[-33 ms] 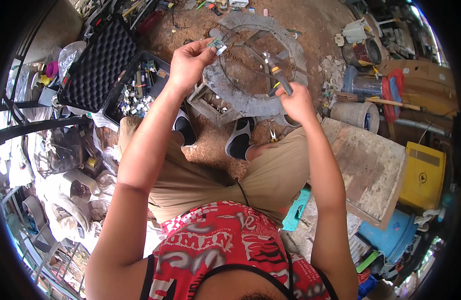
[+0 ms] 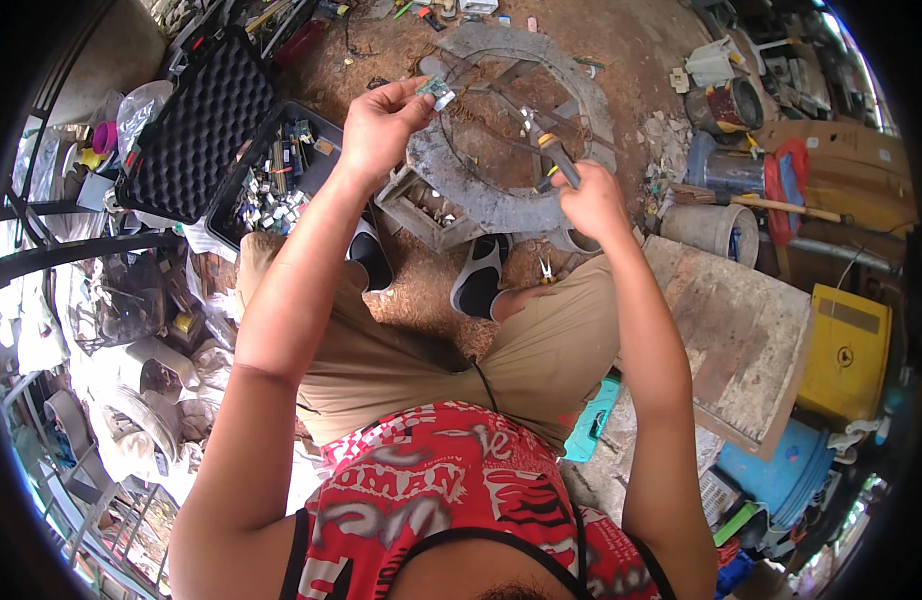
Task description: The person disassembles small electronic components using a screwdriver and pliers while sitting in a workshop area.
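Observation:
My left hand [image 2: 381,125], raised over the near left side of a grey ring-shaped frame [image 2: 451,180], pinches a small green circuit board [image 2: 436,90]. A pale, shiny part shows on the board's lower edge. To the right, my right hand [image 2: 593,203] is closed around the handle end of pliers [image 2: 553,148] with grey and yellow grips. Their shiny metal head points up and left toward the board, but stays apart from it. Just beside the right fingers is a black-and-yellow piece [image 2: 545,181]; whether it belongs to the pliers I cannot tell.
On the left lies an opened black case [image 2: 203,125] with foam in its lid and several small parts inside. Yellow-handled pliers [image 2: 547,271] lie near my right foot. A worn board [image 2: 726,335], a bucket [image 2: 716,228] and a yellow case [image 2: 846,352] stand on the right.
The pliers' head has tipped slightly left and down. My left hand and the circuit board have stayed almost still.

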`<state>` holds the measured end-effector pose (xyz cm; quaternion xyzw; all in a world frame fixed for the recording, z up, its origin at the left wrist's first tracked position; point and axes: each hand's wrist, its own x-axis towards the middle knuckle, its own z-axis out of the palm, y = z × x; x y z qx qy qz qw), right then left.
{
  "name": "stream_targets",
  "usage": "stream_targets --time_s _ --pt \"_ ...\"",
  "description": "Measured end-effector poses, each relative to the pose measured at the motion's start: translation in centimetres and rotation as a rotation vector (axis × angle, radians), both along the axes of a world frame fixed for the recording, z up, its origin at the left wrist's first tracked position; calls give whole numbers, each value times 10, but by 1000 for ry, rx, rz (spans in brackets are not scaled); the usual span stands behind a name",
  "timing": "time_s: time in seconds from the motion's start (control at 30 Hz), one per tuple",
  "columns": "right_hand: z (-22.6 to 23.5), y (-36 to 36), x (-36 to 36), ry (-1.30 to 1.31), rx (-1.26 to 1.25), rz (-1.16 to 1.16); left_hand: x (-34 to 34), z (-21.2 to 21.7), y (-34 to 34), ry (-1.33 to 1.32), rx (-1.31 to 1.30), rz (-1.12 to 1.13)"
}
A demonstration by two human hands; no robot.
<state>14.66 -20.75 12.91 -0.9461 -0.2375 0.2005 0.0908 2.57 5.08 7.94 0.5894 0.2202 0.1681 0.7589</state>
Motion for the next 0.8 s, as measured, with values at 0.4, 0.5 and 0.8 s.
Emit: stream_targets --time_s 0.4,0.5,0.8 --pt "-18 1 -12 -237 -92 106 6 -5 -6 -39 -87 53" --pt "-29 -2 -35 -129 -16 132 6 -5 -8 -46 -88 40" --pt "-97 -9 -71 -175 333 260 2 -1 -15 -14 -177 -8"
